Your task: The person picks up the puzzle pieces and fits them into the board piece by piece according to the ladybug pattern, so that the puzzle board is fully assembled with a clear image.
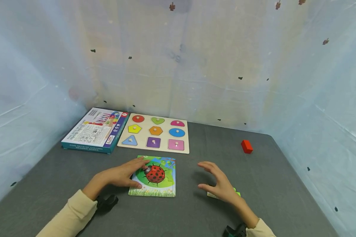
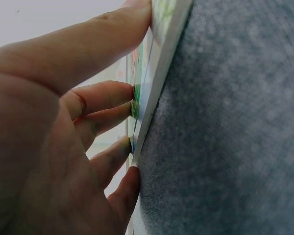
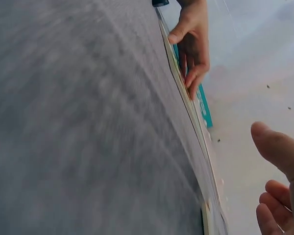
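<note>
A square ladybug puzzle board [image 1: 160,186] lies flat on the grey table, its grass edge towards me. My left hand [image 1: 121,174] rests on the board's left side, fingertips and thumb touching its face. In the left wrist view, the fingers [image 2: 108,95] of that hand reach against the board [image 2: 154,83] without wrapping round it. Off to the right, my right hand [image 1: 221,184] hovers over the table with thumb and fingers spread apart and nothing between them. Beneath it shows a flat green-and-white piece [image 1: 238,193], mostly hidden by the hand.
Behind the ladybug board lies a wooden shape board [image 1: 166,149] with coloured knobbed shapes. A boxed toy set [image 1: 92,131] lies at the back left. At the right is a red block [image 1: 247,146]. A pale sheet [image 1: 178,65] hangs round the table's back and sides.
</note>
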`<act>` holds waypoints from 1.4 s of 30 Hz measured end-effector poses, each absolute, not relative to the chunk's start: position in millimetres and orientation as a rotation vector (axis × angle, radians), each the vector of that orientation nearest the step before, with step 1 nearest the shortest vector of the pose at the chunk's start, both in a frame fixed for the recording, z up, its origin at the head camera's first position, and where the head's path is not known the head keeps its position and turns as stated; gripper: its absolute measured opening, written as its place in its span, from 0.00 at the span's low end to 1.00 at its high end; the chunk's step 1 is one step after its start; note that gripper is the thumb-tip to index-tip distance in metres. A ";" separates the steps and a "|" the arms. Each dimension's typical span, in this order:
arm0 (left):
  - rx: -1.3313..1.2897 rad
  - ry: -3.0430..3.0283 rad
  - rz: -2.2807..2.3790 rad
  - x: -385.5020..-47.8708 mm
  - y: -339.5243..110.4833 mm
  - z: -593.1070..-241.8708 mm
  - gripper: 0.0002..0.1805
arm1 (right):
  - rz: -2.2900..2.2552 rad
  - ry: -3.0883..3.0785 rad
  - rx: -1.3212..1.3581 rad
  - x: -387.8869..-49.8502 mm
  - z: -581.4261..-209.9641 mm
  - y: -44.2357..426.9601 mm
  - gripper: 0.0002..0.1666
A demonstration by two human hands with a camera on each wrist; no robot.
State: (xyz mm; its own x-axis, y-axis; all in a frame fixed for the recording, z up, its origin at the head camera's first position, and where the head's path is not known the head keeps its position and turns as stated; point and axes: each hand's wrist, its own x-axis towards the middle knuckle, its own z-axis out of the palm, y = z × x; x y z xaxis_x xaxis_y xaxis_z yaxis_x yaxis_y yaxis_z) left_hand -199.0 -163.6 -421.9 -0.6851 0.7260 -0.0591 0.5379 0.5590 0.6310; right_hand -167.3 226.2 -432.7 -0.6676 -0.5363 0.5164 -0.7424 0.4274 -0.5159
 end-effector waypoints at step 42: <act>1.043 2.476 0.855 -198.0 -163.8 -420.6 0.48 | 0.970 -2.590 1.019 -149.5 -454.8 276.5 0.24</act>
